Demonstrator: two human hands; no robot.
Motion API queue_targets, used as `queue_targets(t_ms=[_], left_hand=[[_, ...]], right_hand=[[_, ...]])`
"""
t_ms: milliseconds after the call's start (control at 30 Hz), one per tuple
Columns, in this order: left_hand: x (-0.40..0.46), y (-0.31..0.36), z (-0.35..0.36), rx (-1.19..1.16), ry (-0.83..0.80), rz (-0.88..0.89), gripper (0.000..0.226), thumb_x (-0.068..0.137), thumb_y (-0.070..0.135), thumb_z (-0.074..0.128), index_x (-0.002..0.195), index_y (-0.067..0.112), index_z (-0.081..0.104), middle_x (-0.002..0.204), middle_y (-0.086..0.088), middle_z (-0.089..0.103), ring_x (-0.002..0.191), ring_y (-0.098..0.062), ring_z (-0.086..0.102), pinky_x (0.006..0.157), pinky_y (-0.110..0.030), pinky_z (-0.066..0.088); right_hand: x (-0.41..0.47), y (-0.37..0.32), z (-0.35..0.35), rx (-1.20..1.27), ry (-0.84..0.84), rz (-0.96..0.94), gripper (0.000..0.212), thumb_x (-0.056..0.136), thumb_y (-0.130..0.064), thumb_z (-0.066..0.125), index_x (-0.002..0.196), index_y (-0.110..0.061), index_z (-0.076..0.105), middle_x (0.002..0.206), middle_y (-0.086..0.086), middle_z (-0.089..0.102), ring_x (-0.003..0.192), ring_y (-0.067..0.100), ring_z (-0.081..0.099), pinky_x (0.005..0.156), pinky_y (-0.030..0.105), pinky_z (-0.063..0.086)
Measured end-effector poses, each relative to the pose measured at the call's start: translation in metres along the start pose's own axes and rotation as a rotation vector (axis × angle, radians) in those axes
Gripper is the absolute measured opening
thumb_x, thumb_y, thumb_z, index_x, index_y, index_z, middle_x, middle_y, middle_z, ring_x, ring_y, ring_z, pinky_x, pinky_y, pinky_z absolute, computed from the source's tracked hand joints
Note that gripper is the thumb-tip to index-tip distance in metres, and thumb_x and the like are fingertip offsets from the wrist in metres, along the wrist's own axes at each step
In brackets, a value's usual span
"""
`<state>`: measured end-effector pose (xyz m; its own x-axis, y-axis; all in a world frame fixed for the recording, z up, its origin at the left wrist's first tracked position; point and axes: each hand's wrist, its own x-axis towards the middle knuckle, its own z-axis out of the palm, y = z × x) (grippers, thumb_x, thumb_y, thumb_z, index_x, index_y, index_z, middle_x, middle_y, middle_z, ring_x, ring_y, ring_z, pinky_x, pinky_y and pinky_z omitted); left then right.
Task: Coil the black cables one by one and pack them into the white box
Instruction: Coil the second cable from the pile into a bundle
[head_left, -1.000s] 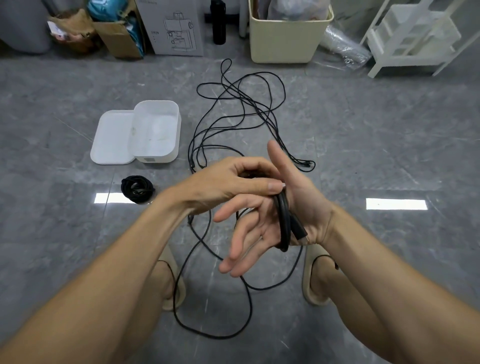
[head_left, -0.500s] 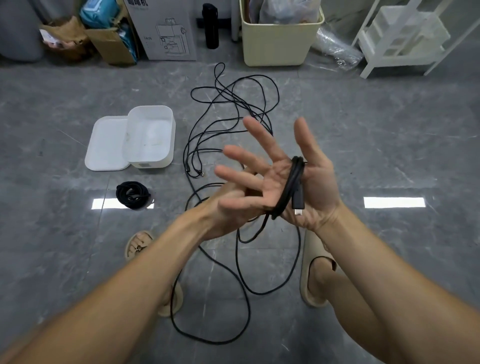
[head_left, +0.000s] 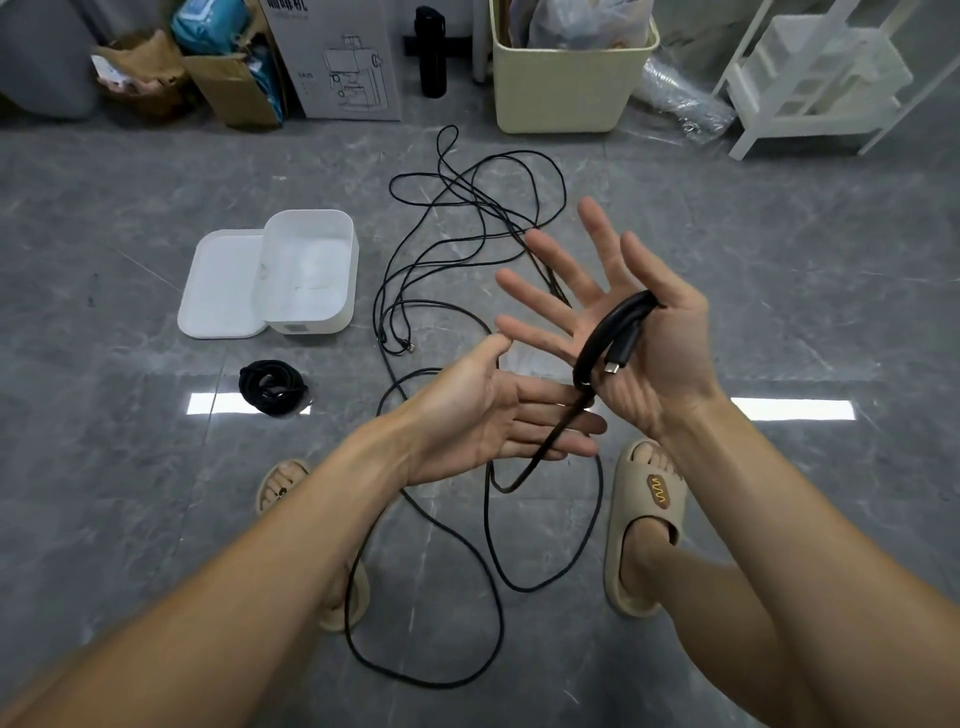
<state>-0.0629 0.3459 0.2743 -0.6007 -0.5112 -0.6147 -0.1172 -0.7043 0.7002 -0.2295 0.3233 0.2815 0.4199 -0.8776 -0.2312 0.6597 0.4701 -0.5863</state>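
A person's right hand (head_left: 631, 332) is held palm up with fingers spread wide, a few turns of black cable (head_left: 602, 343) looped across the palm between thumb and forefinger, its plug (head_left: 618, 356) lying on the palm. The left hand (head_left: 498, 415) is just below and beside it, fingers straight and together, the cable's free length running down across them; whether they grip it cannot be told. From there the cable drops to the grey floor (head_left: 779, 260) and trails in wide loops between two feet in beige slippers (head_left: 644, 525), joining a loose tangle of cables (head_left: 467, 218) at mid-floor. A coiled cable (head_left: 272, 387) lies on the floor left of the hands, near the white box (head_left: 309, 270), which stands open with its lid (head_left: 221, 286) touching its left side. Along the floor's far edge stand cardboard boxes (head_left: 343, 57), a black bottle (head_left: 431, 52), a cream bin (head_left: 566, 78) and a white rack (head_left: 821, 78).
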Motion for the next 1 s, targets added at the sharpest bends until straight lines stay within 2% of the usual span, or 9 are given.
queue_targets(t_ms=[133, 300, 400, 500, 567, 667, 767, 900, 1000], left_hand=[[-0.001, -0.001, -0.001, -0.086, -0.009, -0.033, 0.085, 0.102, 0.057, 0.006, 0.138, -0.006, 0.05, 0.129, -0.027, 0.061, 0.122, -0.043, 0.058, 0.107, -0.04, 0.045], [-0.006, 0.0, -0.015, 0.033, -0.049, -0.039, 0.088, 0.101, 0.06, 0.003, 0.127, -0.002, 0.06, 0.111, -0.02, 0.072, 0.085, -0.025, 0.071, 0.096, -0.038, 0.052], [-0.012, 0.007, -0.02, 0.145, -0.014, -0.032, 0.08, 0.103, 0.055, 0.013, 0.116, -0.002, 0.067, 0.089, -0.013, 0.074, 0.059, -0.019, 0.059, 0.073, -0.03, 0.051], [-0.017, 0.012, -0.024, 0.358, 0.057, 0.081, 0.056, 0.096, 0.049, 0.041, 0.101, 0.005, 0.075, 0.057, 0.006, 0.051, 0.048, -0.011, 0.035, 0.059, -0.025, 0.038], [-0.02, 0.014, -0.026, 0.499, 0.094, 0.167, 0.042, 0.085, 0.042, 0.058, 0.089, 0.004, 0.075, 0.054, 0.008, 0.038, 0.052, -0.009, 0.031, 0.053, -0.017, 0.032], [-0.022, 0.017, -0.028, 0.54, 0.145, 0.258, 0.043, 0.075, 0.035, 0.079, 0.085, -0.005, 0.068, 0.059, 0.008, 0.051, 0.058, -0.004, 0.043, 0.058, -0.013, 0.035], [-0.023, 0.017, -0.029, 0.494, 0.141, 0.324, 0.025, 0.074, 0.035, 0.083, 0.079, 0.013, 0.074, 0.076, 0.003, 0.072, 0.08, -0.009, 0.065, 0.082, -0.03, 0.05], [-0.02, 0.013, -0.026, 0.471, 0.171, 0.382, 0.024, 0.072, 0.045, 0.078, 0.077, 0.022, 0.073, 0.089, -0.019, 0.071, 0.087, -0.029, 0.067, 0.098, -0.053, 0.048], [-0.014, 0.011, -0.024, 0.414, 0.184, 0.422, 0.024, 0.071, 0.045, 0.076, 0.082, 0.023, 0.075, 0.093, -0.014, 0.072, 0.091, -0.023, 0.067, 0.098, -0.043, 0.051]], right_hand=[[-0.001, -0.005, 0.0, -0.192, 0.058, -0.046, 0.044, 0.107, -0.026, 0.032, 0.151, -0.029, 0.04, 0.14, 0.013, 0.06, 0.121, 0.043, 0.062, 0.099, 0.06, 0.05], [-0.001, -0.009, -0.008, -0.58, 0.146, -0.062, 0.039, 0.106, -0.026, 0.036, 0.142, -0.037, 0.047, 0.133, 0.004, 0.066, 0.117, 0.029, 0.067, 0.103, 0.055, 0.048], [0.0, -0.009, -0.016, -0.881, 0.182, 0.021, 0.033, 0.106, -0.029, 0.04, 0.133, -0.043, 0.054, 0.126, -0.002, 0.069, 0.111, 0.02, 0.07, 0.107, 0.052, 0.044], [-0.003, -0.003, -0.017, -1.088, 0.112, 0.224, 0.033, 0.107, -0.026, 0.037, 0.13, -0.036, 0.058, 0.11, 0.007, 0.075, 0.1, 0.023, 0.073, 0.107, 0.052, 0.044], [-0.007, 0.0, -0.009, -1.076, 0.029, 0.439, 0.033, 0.109, -0.028, 0.032, 0.127, -0.027, 0.06, 0.098, 0.017, 0.075, 0.087, 0.028, 0.075, 0.097, 0.043, 0.048], [-0.012, 0.004, 0.002, -1.015, -0.077, 0.695, 0.05, 0.105, -0.051, 0.028, 0.112, -0.017, 0.063, 0.086, 0.026, 0.073, 0.063, 0.022, 0.069, 0.07, 0.027, 0.046], [-0.012, 0.011, 0.005, -0.784, -0.239, 0.792, 0.087, 0.093, -0.075, 0.015, 0.129, -0.01, 0.06, 0.07, 0.028, 0.066, 0.059, 0.029, 0.068, 0.092, 0.04, 0.053], [-0.011, 0.017, 0.006, -0.556, -0.394, 0.855, 0.116, 0.077, -0.089, 0.014, 0.131, 0.004, 0.058, 0.065, 0.027, 0.064, 0.052, 0.028, 0.068, 0.087, 0.047, 0.057], [-0.009, 0.023, 0.006, -0.412, -0.536, 0.826, 0.112, 0.071, -0.09, 0.029, 0.129, 0.001, 0.06, 0.075, 0.026, 0.069, 0.067, 0.033, 0.073, 0.103, 0.065, 0.043]])
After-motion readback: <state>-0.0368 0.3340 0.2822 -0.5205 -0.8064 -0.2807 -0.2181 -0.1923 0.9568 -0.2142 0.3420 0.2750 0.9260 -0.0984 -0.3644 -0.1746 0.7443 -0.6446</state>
